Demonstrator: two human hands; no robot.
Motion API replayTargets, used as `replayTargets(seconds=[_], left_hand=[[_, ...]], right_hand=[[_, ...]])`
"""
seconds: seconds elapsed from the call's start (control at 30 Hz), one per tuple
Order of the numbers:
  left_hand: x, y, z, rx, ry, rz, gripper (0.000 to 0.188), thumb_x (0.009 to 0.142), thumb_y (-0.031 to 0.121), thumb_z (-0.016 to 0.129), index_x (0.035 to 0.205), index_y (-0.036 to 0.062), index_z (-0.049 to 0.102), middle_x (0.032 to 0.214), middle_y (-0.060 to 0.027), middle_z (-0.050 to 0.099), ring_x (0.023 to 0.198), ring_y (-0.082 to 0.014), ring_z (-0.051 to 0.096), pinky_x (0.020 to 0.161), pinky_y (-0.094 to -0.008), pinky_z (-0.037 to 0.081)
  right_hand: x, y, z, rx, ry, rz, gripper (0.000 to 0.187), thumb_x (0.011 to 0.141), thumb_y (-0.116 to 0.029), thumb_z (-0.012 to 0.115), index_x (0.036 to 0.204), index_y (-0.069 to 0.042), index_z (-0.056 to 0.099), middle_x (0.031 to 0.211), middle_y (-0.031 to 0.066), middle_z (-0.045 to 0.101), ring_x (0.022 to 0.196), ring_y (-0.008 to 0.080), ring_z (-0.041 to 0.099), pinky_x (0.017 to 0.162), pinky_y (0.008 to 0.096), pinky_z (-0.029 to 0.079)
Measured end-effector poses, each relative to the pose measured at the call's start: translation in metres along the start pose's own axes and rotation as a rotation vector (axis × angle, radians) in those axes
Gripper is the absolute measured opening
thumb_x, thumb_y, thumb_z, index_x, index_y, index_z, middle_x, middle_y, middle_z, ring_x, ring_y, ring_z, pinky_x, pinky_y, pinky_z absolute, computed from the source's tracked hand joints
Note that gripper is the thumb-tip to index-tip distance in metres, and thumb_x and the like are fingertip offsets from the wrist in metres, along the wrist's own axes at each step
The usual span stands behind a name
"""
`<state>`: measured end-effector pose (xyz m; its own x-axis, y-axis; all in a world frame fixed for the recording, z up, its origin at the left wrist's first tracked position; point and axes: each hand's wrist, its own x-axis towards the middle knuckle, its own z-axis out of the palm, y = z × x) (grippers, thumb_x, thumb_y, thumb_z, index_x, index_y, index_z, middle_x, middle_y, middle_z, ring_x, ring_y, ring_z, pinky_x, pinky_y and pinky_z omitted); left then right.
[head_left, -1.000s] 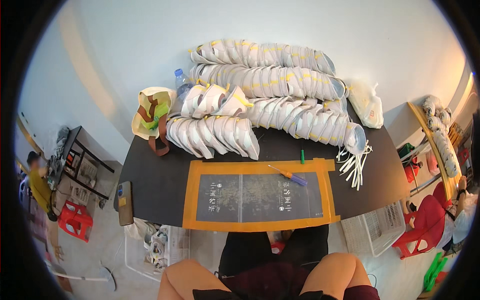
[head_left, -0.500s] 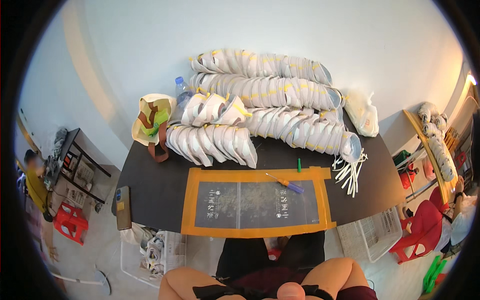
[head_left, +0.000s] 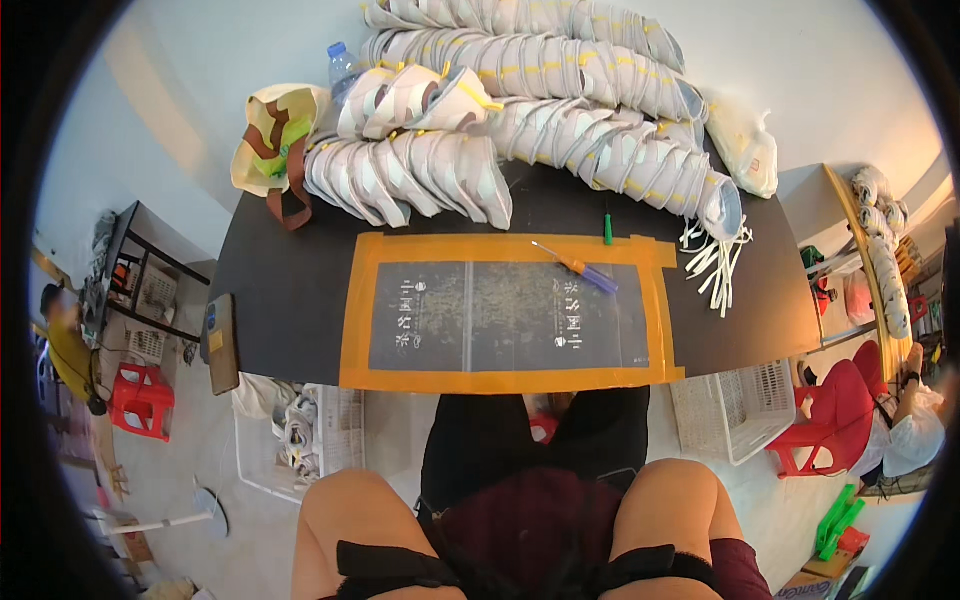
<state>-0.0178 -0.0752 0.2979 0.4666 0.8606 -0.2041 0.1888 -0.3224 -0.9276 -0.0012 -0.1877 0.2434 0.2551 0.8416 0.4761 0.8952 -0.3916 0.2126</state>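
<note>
Neither of my hands shows. Only my bent left arm (head_left: 355, 520) and right arm (head_left: 675, 510), each with a black strap across it, come in at the lower edge. In front of me lies a dark mat (head_left: 510, 320) bordered with orange tape on the black table (head_left: 285, 290). On the mat's upper right rests a screwdriver-like tool (head_left: 590, 273) with an orange and purple handle and a thin metal shaft. Just beyond it lies a small green-handled tool (head_left: 607, 228). Long nested rows of grey-white shoe uppers (head_left: 530, 68) with yellow tabs fill the table's far side.
A phone (head_left: 222, 342) lies at the left table edge. Further back are a cream bag (head_left: 250, 150), a bottle (head_left: 342, 62) and a white plastic bag (head_left: 745, 150). White strips (head_left: 718, 265) hang by the right stack. Crates (head_left: 735, 410) stand below; people sit on both sides.
My view has tipped downward, so the table and stacks sit higher in the picture and more of my arms and lap shows. The tools and stacks look unmoved on the table.
</note>
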Motion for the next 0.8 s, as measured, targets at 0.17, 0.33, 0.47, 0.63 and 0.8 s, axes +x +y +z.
replayTargets(seconds=[0.17, 0.33, 0.47, 0.63, 0.8], left_hand=[[-0.001, 0.007, 0.004, -0.135, 0.035, 0.041, 0.013, 0.095, 0.021, 0.049, 0.088, 0.0134, 0.058, 0.078, -0.0001, 0.060, 0.073, -0.0156, 0.058, 0.077, -0.0276, 0.044], [0.001, 0.011, 0.009, -0.281, 0.068, 0.071, 0.015, 0.094, 0.021, 0.048, 0.086, 0.0130, 0.058, 0.077, 0.0003, 0.059, 0.071, -0.0150, 0.057, 0.075, -0.0270, 0.044], [0.003, 0.015, 0.010, -0.400, 0.092, 0.116, 0.016, 0.094, 0.021, 0.048, 0.084, 0.0127, 0.057, 0.076, 0.0006, 0.058, 0.070, -0.0145, 0.057, 0.074, -0.0264, 0.045], [0.004, 0.016, 0.009, -0.537, 0.144, 0.199, 0.018, 0.094, 0.021, 0.048, 0.081, 0.0124, 0.057, 0.074, 0.0010, 0.058, 0.069, -0.0139, 0.057, 0.072, -0.0258, 0.045], [-0.001, 0.015, 0.006, -0.661, 0.216, 0.206, 0.020, 0.094, 0.021, 0.047, 0.079, 0.0120, 0.057, 0.073, 0.0014, 0.057, 0.067, -0.0132, 0.056, 0.071, -0.0251, 0.046]], right_hand=[[0.001, -0.005, 0.004, 0.018, -0.039, -0.002, 0.025, 0.094, -0.020, 0.052, 0.080, -0.006, 0.066, 0.069, 0.0068, 0.063, 0.069, 0.0151, 0.059, 0.065, 0.0287, 0.045], [0.003, -0.010, 0.010, 0.029, -0.070, -0.011, 0.024, 0.092, -0.020, 0.054, 0.079, -0.005, 0.066, 0.068, 0.0069, 0.063, 0.066, 0.0154, 0.058, 0.062, 0.0291, 0.045], [0.003, -0.011, 0.010, 0.034, -0.118, -0.014, 0.023, 0.091, -0.020, 0.055, 0.077, -0.005, 0.065, 0.068, 0.0070, 0.063, 0.063, 0.0156, 0.057, 0.060, 0.0295, 0.045], [0.002, -0.014, 0.003, 0.028, -0.194, 0.021, 0.022, 0.089, -0.020, 0.057, 0.076, -0.005, 0.065, 0.067, 0.0071, 0.062, 0.059, 0.0159, 0.057, 0.056, 0.0300, 0.044], [0.004, -0.011, 0.001, 0.030, -0.187, 0.053, 0.021, 0.088, -0.020, 0.059, 0.075, -0.004, 0.064, 0.066, 0.0073, 0.062, 0.056, 0.0162, 0.056, 0.053, 0.0305, 0.044]])
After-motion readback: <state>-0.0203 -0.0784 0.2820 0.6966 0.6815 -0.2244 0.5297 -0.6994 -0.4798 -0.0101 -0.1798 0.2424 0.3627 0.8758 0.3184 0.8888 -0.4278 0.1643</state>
